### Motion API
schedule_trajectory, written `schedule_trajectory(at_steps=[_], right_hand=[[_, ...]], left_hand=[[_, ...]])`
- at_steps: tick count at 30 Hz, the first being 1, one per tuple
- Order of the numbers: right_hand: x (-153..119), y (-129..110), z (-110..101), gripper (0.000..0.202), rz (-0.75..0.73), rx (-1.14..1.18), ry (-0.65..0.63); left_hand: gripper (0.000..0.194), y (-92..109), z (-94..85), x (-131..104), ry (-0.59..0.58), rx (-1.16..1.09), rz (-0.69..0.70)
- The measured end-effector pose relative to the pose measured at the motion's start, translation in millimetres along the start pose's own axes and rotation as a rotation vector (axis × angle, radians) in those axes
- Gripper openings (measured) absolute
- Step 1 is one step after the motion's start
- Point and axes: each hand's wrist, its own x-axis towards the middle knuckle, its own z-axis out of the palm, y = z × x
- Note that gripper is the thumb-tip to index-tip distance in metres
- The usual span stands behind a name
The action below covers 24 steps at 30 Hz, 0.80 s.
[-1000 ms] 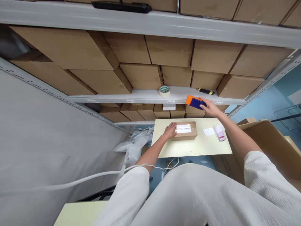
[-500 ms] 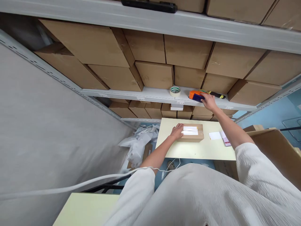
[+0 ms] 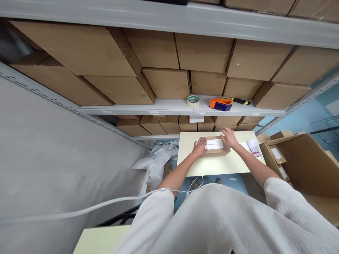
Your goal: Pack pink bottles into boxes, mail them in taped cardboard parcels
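Observation:
A small brown cardboard box with white labels on top lies on the pale yellow table. My left hand rests on the box's left end, its fingers spread flat over the top. At the right end, my right hand touches the upper edge with outstretched fingers. Neither hand is wrapped round anything visible. On the shelf beyond sits an orange and blue tape dispenser, apart from both hands.
A roll of tape and a black-yellow cutter lie on the shelf, before stacked cartons. A notepad is on the table's right. Beside it stands a large open carton. A white cable crosses at left.
My right hand has let go of the tape dispenser on the shelf and come down to the box's right end. The left hand stays on the box. The view has shifted slightly.

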Motion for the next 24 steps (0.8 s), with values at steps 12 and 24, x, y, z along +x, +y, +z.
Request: schedule_trajectory(at_steps=[12, 24], right_hand=[[-76.2, -31.8, 87.5, 0.079, 0.015, -0.046, -0.310], [-125.4, 30.6, 65.8, 0.080, 0.262, -0.082, -0.226]], left_hand=[[0.081, 3.1, 19.8, -14.8, -0.018, 0.179, 0.201], [0.079, 40.3, 29.0, -3.3, 0.067, 0.194, 0.082]])
